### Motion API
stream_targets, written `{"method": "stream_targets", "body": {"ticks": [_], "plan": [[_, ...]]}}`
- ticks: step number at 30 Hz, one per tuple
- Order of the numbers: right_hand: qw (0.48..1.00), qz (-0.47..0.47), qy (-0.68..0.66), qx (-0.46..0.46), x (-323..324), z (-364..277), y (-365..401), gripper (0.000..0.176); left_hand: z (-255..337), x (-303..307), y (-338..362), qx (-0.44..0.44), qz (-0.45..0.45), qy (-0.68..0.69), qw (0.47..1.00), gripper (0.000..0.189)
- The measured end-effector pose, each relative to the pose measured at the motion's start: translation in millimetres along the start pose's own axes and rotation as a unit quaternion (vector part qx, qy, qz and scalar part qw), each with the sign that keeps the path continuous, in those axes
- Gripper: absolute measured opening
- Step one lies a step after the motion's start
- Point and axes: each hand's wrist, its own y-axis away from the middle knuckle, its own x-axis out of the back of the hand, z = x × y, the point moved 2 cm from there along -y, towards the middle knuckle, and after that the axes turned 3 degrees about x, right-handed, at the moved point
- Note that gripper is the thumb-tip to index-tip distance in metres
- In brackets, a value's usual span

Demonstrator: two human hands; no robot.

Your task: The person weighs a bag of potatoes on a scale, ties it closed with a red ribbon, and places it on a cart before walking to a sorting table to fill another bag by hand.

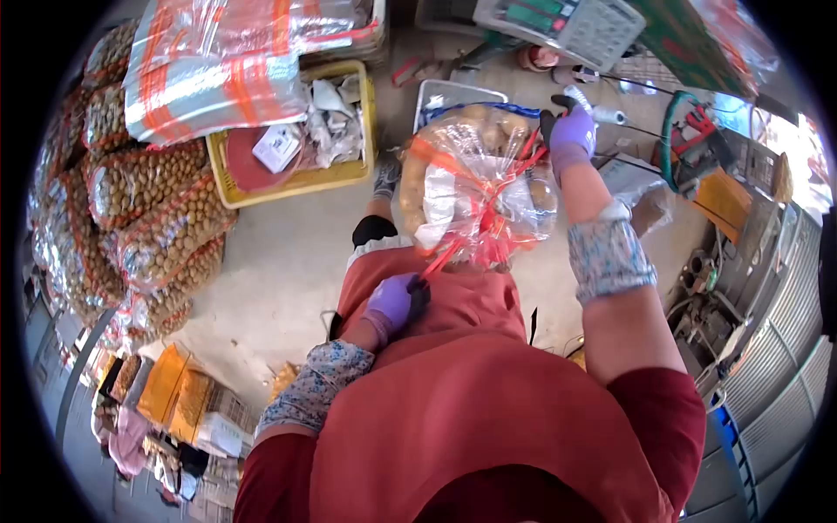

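A clear plastic bag [453,187] with orange stripes, filled with potatoes, stands in front of my apron, its mouth gathered toward me. Red string [490,213] is bunched round the gathered mouth, with ends running out to both sides. My left hand [397,301], in a purple glove with dark fingertips, is closed on one end low at the apron. At the bag's far right side my right hand [572,132], gloved alike, has its fingers curled where the other end reaches it. The bag hides most of what it rests on; a metal frame [462,85] shows behind.
On the left, a yellow crate [296,183] holds scraps and a red disc, beside a stack of folded striped bags [214,83]. Filled net sacks [144,187] are piled farther left. A scale [558,26] stands ahead; machinery [715,166] lines the right.
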Motion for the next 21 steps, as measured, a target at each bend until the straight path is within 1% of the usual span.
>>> {"method": "stream_targets", "body": {"ticks": [1,2,3,4,5,7,8,9,10,11,12,13,14,15,16,17,19,20,21], "plan": [[1.0,0.001,0.002,-0.026,-20,-1,-3,0.031,12,7,13,0.016,0.001,-0.014,1.0,0.014],[0.997,0.004,-0.028,-0.067,-42,11,-13,0.037,27,14,27,0.032,0.002,-0.028,0.999,0.014],[0.993,0.008,-0.083,-0.08,-42,11,-13,0.037,42,16,30,0.051,0.002,-0.048,0.998,0.014],[0.994,0.029,-0.083,-0.06,-35,7,-6,0.04,56,17,39,0.069,-0.011,-0.07,0.995,0.015],[0.994,0.058,-0.079,-0.041,-24,6,-3,0.043,72,19,49,0.058,-0.025,-0.054,0.997,0.014],[0.963,0.049,-0.264,-0.023,-12,18,-5,0.049,109,24,68,0.024,-0.05,-0.018,0.998,0.014],[0.935,0.042,-0.353,-0.012,-5,24,-4,0.052,128,28,78,-0.058,-0.068,-0.123,0.988,0.016],[0.886,-0.004,-0.463,0.0,34,2,24,0.059,147,29,85,-0.062,-0.087,-0.108,0.988,0.018],[0.836,-0.054,-0.546,0.018,57,-1,43,0.058,166,29,90,-0.065,-0.107,-0.096,0.988,0.02],[0.768,-0.133,-0.627,-0.001,81,-16,77,0.056,186,29,95,-0.067,-0.127,-0.085,0.986,0.022],[0.862,-0.177,-0.373,0.294,88,9,107,0.051,206,29,100,-0.092,-0.161,-0.059,0.981,0.018],[0.719,-0.382,-0.554,0.173,84,10,142,0.05,221,30,102,-0.088,-0.182,-0.036,0.979,0.017],[0.552,-0.515,-0.654,-0.03,80,12,178,0.049,234,31,104,-0.081,-0.203,-0.012,0.976,0.016],[0.721,-0.438,-0.489,0.221,80,8,201,0.056,241,31,104,-0.072,-0.223,0.012,0.972,0.015],[0.815,-0.332,-0.287,0.379,97,-8,213,0.063,242,31,100,-0.07,-0.24,0.023,0.968,0.012],[0.808,-0.468,-0.216,0.286,107,-17,215,0.065,245,32,97,-0.065,-0.247,0.05,0.966,0.012],[0.817,-0.323,-0.349,0.327,101,-17,220,0.055,249,32,96,-0.045,-0.265,0.103,0.958,0.013],[0.827,-0.34,-0.293,0.34,95,-11,223,0.051,254,37,92,-0.046,-0.232,-0.027,0.971,0.015],[0.833,-0.356,-0.234,0.352,88,-3,225,0.047,261,46,84,-0.05,-0.193,-0.156,0.967,0.017]]}}
